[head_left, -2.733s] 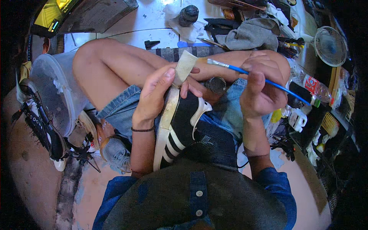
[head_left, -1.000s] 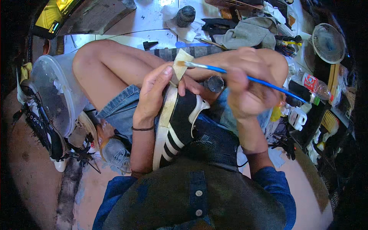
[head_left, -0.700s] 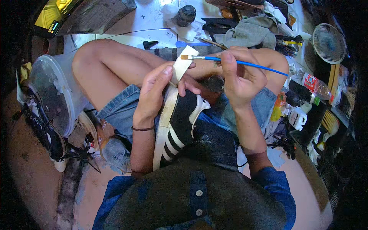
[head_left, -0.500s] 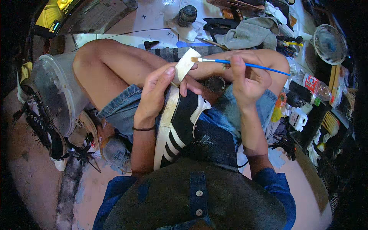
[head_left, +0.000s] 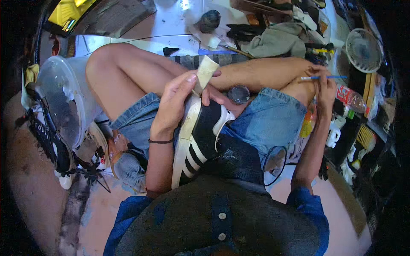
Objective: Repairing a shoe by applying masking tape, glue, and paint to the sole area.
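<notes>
My left hand (head_left: 173,96) pinches a pale cream strip (head_left: 207,68) upright between thumb and fingers, at the far end of a black sneaker (head_left: 204,121) with white stripes. Whether the strip is joined to the shoe's sole I cannot tell. The sneaker lies across my lap, its white sole edge facing left. Over by my right knee, my right hand (head_left: 325,91) is closed on a thin blue paintbrush (head_left: 331,77), bristle end to the left, away from the strip. A small round dark jar (head_left: 239,94) stands between my legs.
On the left are a translucent plastic tub (head_left: 64,102), a black shoe (head_left: 49,136) and a grey shoe (head_left: 128,168). At right lie a plastic bottle (head_left: 352,100), a brush (head_left: 366,136) and a small fan (head_left: 364,50). A grey cloth (head_left: 277,40) lies ahead.
My right hand has drawn the paintbrush off the strip and swung right to beside my knee. The strip in my left hand has tilted slightly, and the round jar is now uncovered.
</notes>
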A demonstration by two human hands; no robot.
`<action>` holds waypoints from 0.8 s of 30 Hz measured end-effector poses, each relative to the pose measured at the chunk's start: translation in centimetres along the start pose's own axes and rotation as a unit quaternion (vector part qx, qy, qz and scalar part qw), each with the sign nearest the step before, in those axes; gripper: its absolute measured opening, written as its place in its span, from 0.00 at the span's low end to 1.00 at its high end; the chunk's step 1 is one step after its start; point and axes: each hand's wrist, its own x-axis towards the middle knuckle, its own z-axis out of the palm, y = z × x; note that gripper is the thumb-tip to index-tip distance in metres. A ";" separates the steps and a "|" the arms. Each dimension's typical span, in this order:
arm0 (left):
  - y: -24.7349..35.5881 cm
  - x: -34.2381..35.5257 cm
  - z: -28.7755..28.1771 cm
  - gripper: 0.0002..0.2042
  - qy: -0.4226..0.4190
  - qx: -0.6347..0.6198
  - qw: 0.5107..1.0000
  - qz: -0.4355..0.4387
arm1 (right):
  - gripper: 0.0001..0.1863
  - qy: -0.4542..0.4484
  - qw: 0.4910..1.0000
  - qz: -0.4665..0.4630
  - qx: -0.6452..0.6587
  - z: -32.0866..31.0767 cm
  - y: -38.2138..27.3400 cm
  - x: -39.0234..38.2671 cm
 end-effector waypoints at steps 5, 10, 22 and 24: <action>0.1 0.1 0.1 0.23 -0.029 -0.048 0.998 -0.001 | 0.18 -0.032 0.974 0.123 -0.185 -3.1 0.0 -6.3; 0.0 0.0 -0.3 0.23 -0.024 -0.031 0.999 -0.017 | 0.23 -0.102 0.984 0.121 -0.085 -1.6 -4.1 -8.0; -0.2 0.0 0.1 0.24 -0.007 -0.032 0.999 0.002 | 0.19 -0.261 0.904 0.135 -0.310 -1.7 -8.4 -4.6; -0.3 -0.1 -0.2 0.24 -0.011 -0.022 1.000 -0.003 | 0.18 -0.250 0.898 0.038 -0.361 -1.1 -8.3 -4.9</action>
